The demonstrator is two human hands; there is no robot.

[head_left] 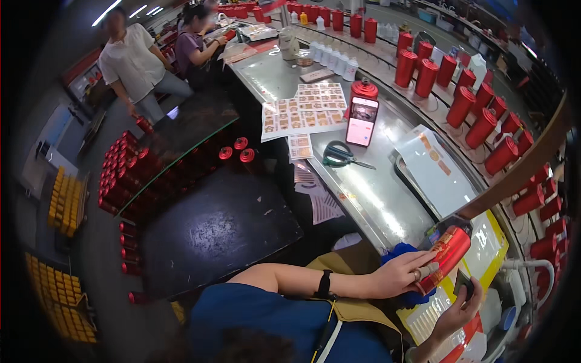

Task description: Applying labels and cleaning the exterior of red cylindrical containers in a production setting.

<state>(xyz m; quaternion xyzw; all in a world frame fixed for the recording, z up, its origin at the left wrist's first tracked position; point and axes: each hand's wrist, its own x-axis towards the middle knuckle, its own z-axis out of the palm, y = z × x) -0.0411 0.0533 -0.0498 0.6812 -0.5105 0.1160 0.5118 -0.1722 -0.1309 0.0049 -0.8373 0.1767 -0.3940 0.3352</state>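
Note:
My left hand [396, 276], with a dark band on its wrist, is closed round a red bottle [446, 257] with gold print, which lies tilted in its grip. Close below the bottle, my right hand [455, 313] pinches a small dark flat piece [464, 282] between thumb and fingers; its kind is unclear. A scrunched blue cloth-like thing [417, 297] shows under my left hand and the bottle. Beneath both hands spreads a yellow-edged board [497, 240] with pale label strips on it.
The metal table [369, 187] carries scissors [344, 155], an upright phone [362, 121], label sheets [302, 115] and a paper-covered tray [436, 166]. Red bottles [462, 107] line a conveyor at right. At left stands a dark bench [212, 233]. Two people [138, 63] are beyond it.

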